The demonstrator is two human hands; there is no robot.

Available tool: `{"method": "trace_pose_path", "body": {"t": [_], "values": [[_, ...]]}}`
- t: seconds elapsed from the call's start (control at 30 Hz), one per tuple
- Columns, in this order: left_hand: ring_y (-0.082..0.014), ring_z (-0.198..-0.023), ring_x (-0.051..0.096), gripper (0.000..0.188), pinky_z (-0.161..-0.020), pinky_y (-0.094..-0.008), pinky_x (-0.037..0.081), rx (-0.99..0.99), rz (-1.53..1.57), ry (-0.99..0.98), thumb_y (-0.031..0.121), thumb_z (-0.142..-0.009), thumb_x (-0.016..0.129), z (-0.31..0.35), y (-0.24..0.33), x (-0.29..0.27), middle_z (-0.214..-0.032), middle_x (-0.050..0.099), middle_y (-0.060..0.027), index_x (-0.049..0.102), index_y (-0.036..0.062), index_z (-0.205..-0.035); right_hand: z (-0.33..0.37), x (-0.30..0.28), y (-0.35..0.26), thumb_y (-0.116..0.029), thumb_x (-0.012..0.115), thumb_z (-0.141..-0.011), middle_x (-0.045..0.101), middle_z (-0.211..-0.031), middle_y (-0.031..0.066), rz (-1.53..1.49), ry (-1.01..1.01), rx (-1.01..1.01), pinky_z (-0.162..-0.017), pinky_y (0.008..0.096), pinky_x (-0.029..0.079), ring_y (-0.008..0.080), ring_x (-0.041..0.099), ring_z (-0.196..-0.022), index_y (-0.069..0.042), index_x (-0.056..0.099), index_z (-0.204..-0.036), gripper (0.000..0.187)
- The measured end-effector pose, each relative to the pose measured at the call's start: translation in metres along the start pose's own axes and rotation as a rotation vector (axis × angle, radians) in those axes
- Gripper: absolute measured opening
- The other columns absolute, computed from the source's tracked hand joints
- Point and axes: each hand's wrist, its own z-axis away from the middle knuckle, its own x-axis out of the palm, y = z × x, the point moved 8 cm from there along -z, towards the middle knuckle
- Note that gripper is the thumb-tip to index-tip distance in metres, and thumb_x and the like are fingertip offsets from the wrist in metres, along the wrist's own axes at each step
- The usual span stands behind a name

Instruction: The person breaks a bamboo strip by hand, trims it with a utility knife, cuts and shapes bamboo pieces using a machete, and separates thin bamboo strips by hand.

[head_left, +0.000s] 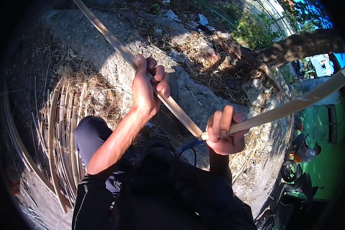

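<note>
My left hand (146, 89) is closed round a long, pale bamboo strip (180, 114) that slants from the upper left down toward the middle. A small tan end shows beside its fingers; what it belongs to is hidden. My right hand (227, 134) has its fingers wrapped round the near end of a second bamboo length (283, 110), wider and curving up to the right edge. Just left of my right hand the two lengths meet at an angle; I cannot tell whether they are joined there.
Bundled bamboo strips (63, 142) lie on the ground at left, beside my bent knee (92, 134). Dry shavings (103, 94) and a grey rock (195, 96) lie ahead. A thick tree trunk (303, 48) leans at upper right; a person (308, 153) and motorcycle (289, 171) are at far right.
</note>
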Motion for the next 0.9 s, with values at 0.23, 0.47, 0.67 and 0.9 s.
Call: {"method": "trace_pose_path", "body": {"t": [0.23,0.47,0.67,0.9], "values": [[-0.0072,-0.051,0.031,0.042,-0.038,-0.0232,0.034,0.049,0.015,0.060,0.054,-0.111,0.033,0.005,0.003,0.008,-0.068,0.031,0.0039,0.036,0.0173,-0.091,0.002,-0.003,0.001,-0.034,0.046,-0.111,0.047,-0.081,0.0066,-0.011,0.044,0.004,-0.047,0.0225,0.044,0.0143,0.044,-0.065,-0.004,0.057,-0.141,0.043],[-0.0077,-0.049,0.030,0.044,-0.037,-0.0239,0.034,0.089,0.007,0.043,0.055,-0.111,0.031,0.008,0.006,0.010,-0.064,0.027,0.0041,0.035,0.0170,-0.090,0.006,-0.009,0.002,-0.046,0.046,-0.109,0.043,-0.078,0.0043,-0.111,0.217,-0.047,-0.044,0.0215,0.032,0.0116,0.037,-0.063,0.007,0.053,-0.136,0.059],[-0.0084,-0.048,0.029,0.044,-0.037,-0.0247,0.036,0.129,-0.006,0.066,0.055,-0.111,0.030,0.010,0.007,0.009,-0.063,0.024,0.0041,0.034,0.0166,-0.090,0.010,-0.020,-0.003,-0.043,0.045,-0.110,0.045,-0.081,0.0078,-0.087,0.214,-0.078,-0.047,0.0259,0.042,0.0148,0.040,-0.065,-0.002,0.055,-0.138,0.051],[-0.0089,-0.048,0.029,0.045,-0.037,-0.0253,0.037,0.152,-0.006,0.059,0.056,-0.111,0.030,0.014,0.010,0.012,-0.063,0.024,0.0038,0.033,0.0165,-0.089,0.012,-0.022,-0.004,-0.042,0.044,-0.111,0.047,-0.082,0.0089,-0.046,0.252,-0.124,-0.046,0.0254,0.043,0.0148,0.040,-0.065,0.000,0.056,-0.133,0.049]]}}
